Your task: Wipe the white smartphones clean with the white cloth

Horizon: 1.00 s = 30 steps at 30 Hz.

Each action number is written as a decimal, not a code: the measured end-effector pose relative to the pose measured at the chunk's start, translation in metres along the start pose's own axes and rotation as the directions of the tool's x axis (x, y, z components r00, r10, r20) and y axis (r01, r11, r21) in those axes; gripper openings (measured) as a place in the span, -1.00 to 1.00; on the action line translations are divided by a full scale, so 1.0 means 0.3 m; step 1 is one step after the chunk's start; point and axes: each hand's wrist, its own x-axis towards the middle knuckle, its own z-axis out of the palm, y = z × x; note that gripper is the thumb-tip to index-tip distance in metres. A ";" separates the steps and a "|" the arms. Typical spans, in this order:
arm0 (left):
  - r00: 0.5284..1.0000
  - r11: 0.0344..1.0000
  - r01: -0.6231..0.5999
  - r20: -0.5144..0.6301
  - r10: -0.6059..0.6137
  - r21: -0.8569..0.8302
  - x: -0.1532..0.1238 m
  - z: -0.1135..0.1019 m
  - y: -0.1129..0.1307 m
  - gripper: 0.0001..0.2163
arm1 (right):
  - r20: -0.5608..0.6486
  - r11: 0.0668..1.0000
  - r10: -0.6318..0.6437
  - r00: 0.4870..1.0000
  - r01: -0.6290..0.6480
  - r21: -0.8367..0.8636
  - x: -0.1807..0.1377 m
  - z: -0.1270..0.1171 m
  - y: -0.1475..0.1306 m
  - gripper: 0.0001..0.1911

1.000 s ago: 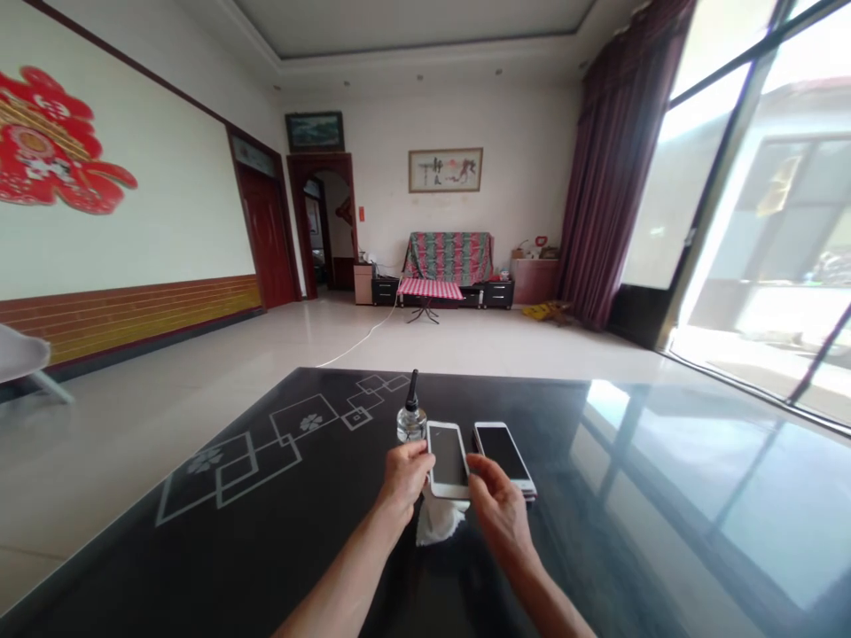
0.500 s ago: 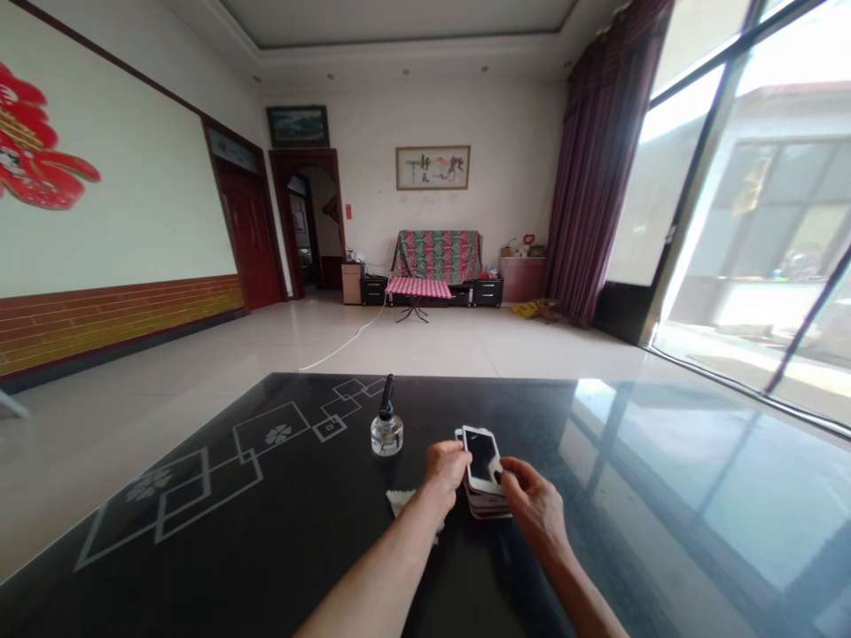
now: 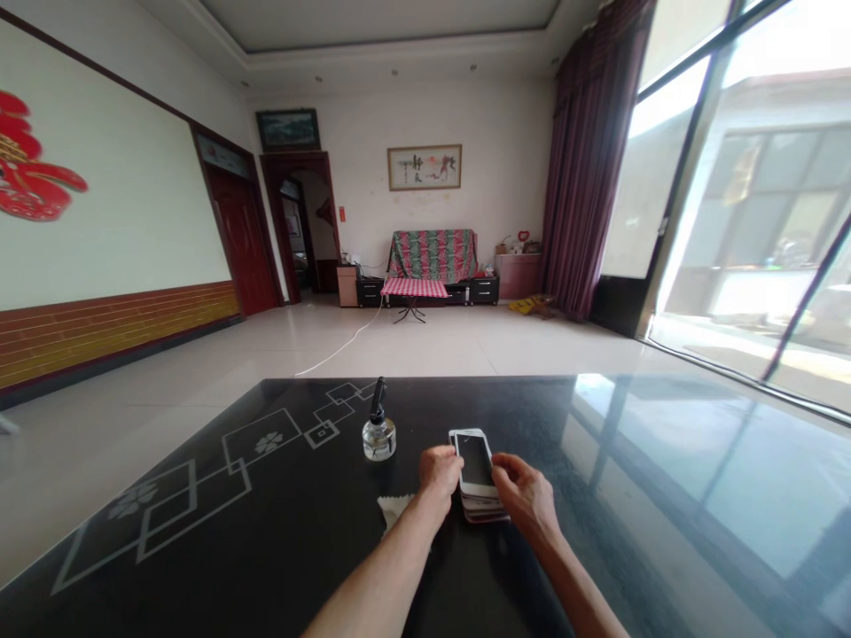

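A white phone (image 3: 472, 459) with a dark screen lies on top of a second phone (image 3: 487, 513), stacked on the glossy black table (image 3: 232, 540). My left hand (image 3: 439, 473) grips the stack's left edge with curled fingers. My right hand (image 3: 525, 498) pinches its right edge. A small clear glass bottle (image 3: 378, 435) with a black nozzle stands just left of the phones. A white cloth (image 3: 395, 509) lies on the table, partly hidden under my left forearm.
The table's far edge (image 3: 425, 379) borders an open tiled floor. A white cable (image 3: 339, 347) runs across the floor toward a covered sofa (image 3: 431, 257) at the far wall. Large windows and dark curtains (image 3: 578, 168) stand on the right.
One second ago the two phones lay side by side. The white phone has since been lifted, moved right and laid down on the other one.
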 end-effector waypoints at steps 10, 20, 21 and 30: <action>0.998 0.991 0.011 -0.070 -0.001 0.137 -0.014 -0.023 0.009 -0.82 | -0.054 0.996 0.084 0.995 -0.083 0.019 0.013 0.018 0.046 -0.51; 0.984 0.950 0.178 -0.064 -0.167 0.258 -0.016 0.012 0.063 -0.73 | 0.079 0.995 0.101 0.992 -0.098 -0.034 0.034 0.043 0.056 -0.57; 0.980 0.947 0.197 -0.059 -0.188 0.253 -0.017 0.016 0.068 -0.77 | 0.085 0.994 0.103 0.991 -0.100 -0.032 0.035 0.045 0.054 -0.58; 0.956 0.949 0.294 -0.020 -0.293 0.117 0.019 0.050 0.066 -0.70 | 0.160 0.985 0.122 0.980 -0.139 0.102 0.039 0.040 0.025 -0.59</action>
